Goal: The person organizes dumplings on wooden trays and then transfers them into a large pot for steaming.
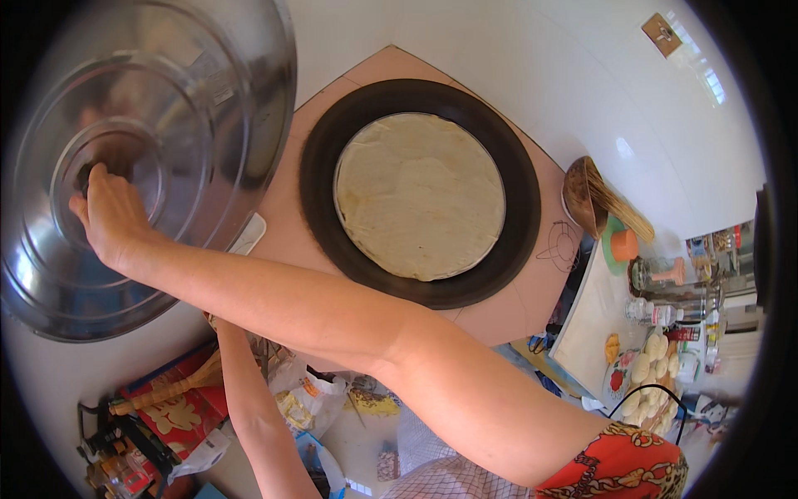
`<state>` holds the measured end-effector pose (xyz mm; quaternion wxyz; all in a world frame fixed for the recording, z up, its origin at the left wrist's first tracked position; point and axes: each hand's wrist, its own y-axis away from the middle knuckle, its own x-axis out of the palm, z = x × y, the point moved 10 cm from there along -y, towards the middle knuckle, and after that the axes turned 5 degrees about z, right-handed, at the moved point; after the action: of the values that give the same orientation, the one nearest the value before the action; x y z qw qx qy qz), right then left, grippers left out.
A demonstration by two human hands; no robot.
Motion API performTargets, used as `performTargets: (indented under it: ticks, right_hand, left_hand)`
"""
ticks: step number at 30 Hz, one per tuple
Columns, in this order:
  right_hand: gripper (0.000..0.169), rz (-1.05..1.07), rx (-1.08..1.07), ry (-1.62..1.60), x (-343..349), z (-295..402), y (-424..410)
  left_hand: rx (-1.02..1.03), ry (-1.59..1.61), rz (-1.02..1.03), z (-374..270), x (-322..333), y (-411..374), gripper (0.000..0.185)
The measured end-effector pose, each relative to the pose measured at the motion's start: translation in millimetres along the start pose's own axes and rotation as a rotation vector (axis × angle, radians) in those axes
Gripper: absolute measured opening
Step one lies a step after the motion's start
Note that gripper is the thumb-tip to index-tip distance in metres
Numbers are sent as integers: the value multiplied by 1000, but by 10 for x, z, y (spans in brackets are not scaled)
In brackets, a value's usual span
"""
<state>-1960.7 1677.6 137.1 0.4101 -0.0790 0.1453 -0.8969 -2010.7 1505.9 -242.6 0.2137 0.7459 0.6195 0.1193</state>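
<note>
My right hand grips the knob of a large domed metal lid, which stands tilted at the left. My right forearm crosses in front of the stove. The left forearm rises from below and passes behind the right one; my left hand is hidden there. Before me a large black wok sits in a pink tiled stove top. Inside the wok lies a round steamer tray covered with a pale, wrinkled steamer cloth. The lid is off to the side of the wok.
On the stove's right corner are a wire rack, a brown bowl-shaped scoop and a straw brush. A side table holds pale dough pieces, a flowered bowl and jars. Bags and a red box lie below.
</note>
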Motion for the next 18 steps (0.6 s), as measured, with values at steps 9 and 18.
performTargets:
  ticks: [9, 18]
  right_hand:
    - [33, -53, -61, -12, 9, -25, 44]
    - [36, -243, -178, 446, -1835, -749, 991]
  left_hand:
    - [-9, 25, 5, 19, 83, 87, 59]
    - [-37, -25, 64, -38, 28, 319, 70]
